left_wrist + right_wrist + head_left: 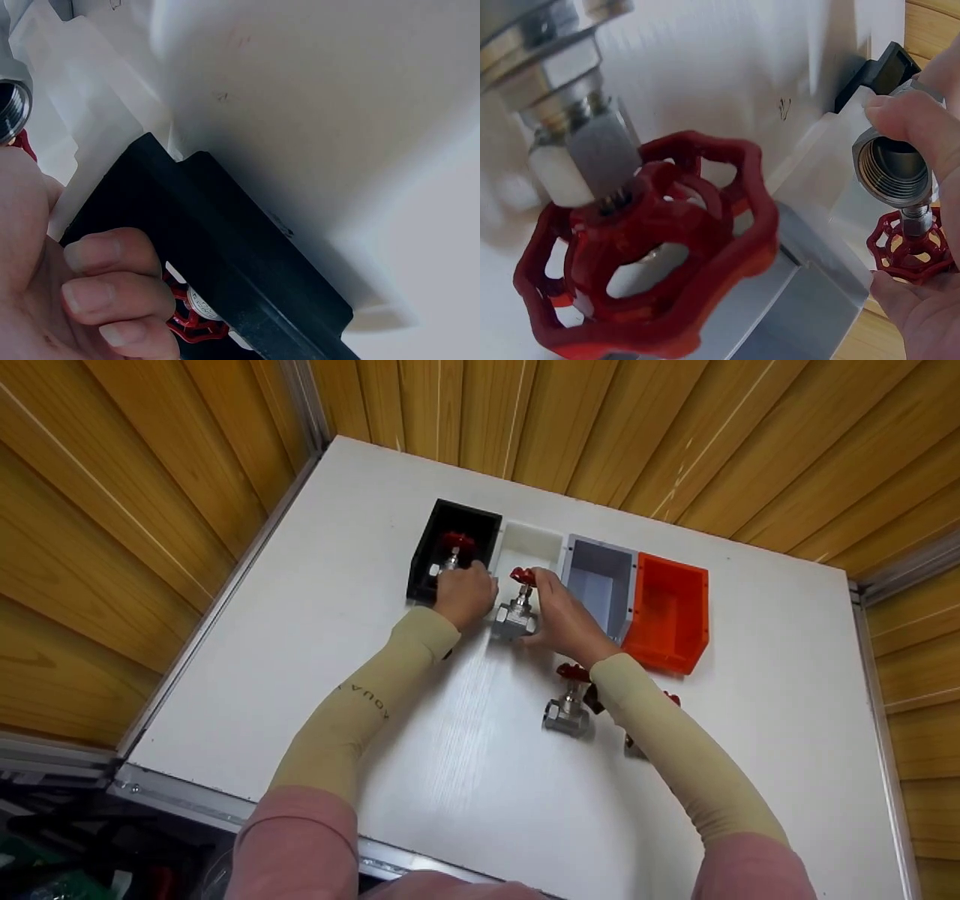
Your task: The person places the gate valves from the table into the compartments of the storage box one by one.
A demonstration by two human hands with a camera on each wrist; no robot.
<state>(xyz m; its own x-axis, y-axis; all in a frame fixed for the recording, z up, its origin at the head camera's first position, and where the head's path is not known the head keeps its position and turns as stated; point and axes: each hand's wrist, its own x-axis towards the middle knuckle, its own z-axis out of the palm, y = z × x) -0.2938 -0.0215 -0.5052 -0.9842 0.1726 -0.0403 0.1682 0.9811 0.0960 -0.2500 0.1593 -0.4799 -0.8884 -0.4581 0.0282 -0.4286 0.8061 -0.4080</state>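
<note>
My right hand (568, 619) grips a steel gate valve (516, 619) with a red handwheel, close in front of the white bin (553, 534). In the right wrist view, the thumb lies on the valve body and the fingers are beside the wheel. My left hand (466, 594) is at the front of the black bin (417, 566), which has another red-wheeled valve (456, 540) in it. Several curled fingers (120, 296) overlap this bin in the left wrist view; thumb and index are mostly hidden, so I cannot tell what they hold.
To the right of the white bin stand a grey-blue bin (604, 544) and an orange bin (694, 600), side by side. A red-wheeled valve (568, 716) stands on the white table (247, 675) by my right forearm. More valve parts (672, 699) peek out around that sleeve.
</note>
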